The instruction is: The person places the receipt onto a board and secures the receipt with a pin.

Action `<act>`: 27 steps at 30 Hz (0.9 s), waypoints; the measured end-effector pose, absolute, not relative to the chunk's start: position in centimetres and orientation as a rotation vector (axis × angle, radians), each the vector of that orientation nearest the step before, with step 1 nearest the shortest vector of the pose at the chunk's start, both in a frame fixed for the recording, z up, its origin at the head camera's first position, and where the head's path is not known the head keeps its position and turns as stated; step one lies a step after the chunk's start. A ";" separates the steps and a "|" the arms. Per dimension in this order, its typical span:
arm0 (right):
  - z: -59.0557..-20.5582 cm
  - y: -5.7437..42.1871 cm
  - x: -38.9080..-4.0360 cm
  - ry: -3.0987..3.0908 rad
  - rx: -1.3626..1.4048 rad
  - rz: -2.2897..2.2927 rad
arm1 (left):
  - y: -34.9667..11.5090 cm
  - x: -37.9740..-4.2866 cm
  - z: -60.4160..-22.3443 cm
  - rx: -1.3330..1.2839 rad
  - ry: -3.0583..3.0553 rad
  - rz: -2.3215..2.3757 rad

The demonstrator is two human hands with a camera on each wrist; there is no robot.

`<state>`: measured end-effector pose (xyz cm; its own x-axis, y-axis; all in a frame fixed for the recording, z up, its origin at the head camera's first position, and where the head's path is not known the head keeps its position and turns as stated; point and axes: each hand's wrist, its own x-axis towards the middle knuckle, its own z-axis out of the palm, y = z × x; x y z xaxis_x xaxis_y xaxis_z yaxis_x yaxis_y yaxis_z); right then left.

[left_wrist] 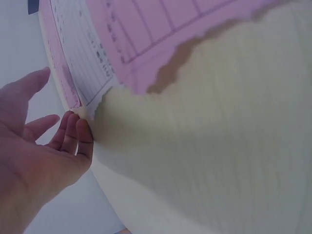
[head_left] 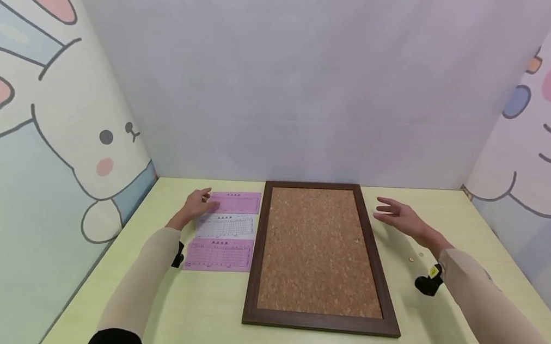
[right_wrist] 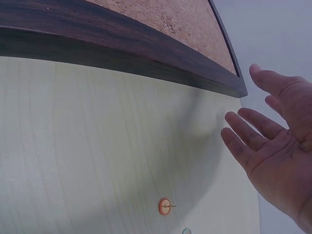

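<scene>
My left hand [head_left: 197, 204] is at the left side of the top pink printed form [head_left: 235, 202], thumb apart from loosely bent fingers. Below that form lie a white form [head_left: 226, 226] and another pink form [head_left: 219, 254], in a column. In the left wrist view, the lower pink form [left_wrist: 141, 44] has a ragged edge. A cork board [head_left: 320, 252] in a dark brown wooden frame lies flat, right of the forms. Beyond its right side my right hand [head_left: 401, 218] hovers with relaxed fingers and nothing in them. A thumbtack [right_wrist: 165, 206] lies on the table near it, its pin showing.
A second small tack [head_left: 421, 254] lies close to the first, right of the board. The pale wooden table [head_left: 194, 318] meets a plain grey wall [head_left: 312, 88] at the back. Cartoon-printed walls [head_left: 77, 138] stand at the left and right sides.
</scene>
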<state>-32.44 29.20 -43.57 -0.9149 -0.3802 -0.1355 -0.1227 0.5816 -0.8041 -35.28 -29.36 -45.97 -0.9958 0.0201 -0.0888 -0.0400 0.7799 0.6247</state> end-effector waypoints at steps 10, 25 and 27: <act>-44.0 29.2 -32.6 2.462 -0.442 -1.339 | -29.4 -35.7 -45.6 -0.063 2.836 0.959; -44.3 28.7 -32.8 2.452 -0.433 -1.368 | -29.4 -35.5 -46.0 -0.065 2.861 1.007; -44.3 28.8 -32.8 2.443 -0.431 -1.378 | -29.3 -35.6 -46.0 -0.054 2.870 1.001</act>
<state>-32.82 28.77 -44.26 -0.9091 -0.4009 -0.1135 -0.1103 0.4943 -0.8623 -35.61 -29.31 -45.96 -0.9942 0.0003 -0.1075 -0.0666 0.7830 0.6185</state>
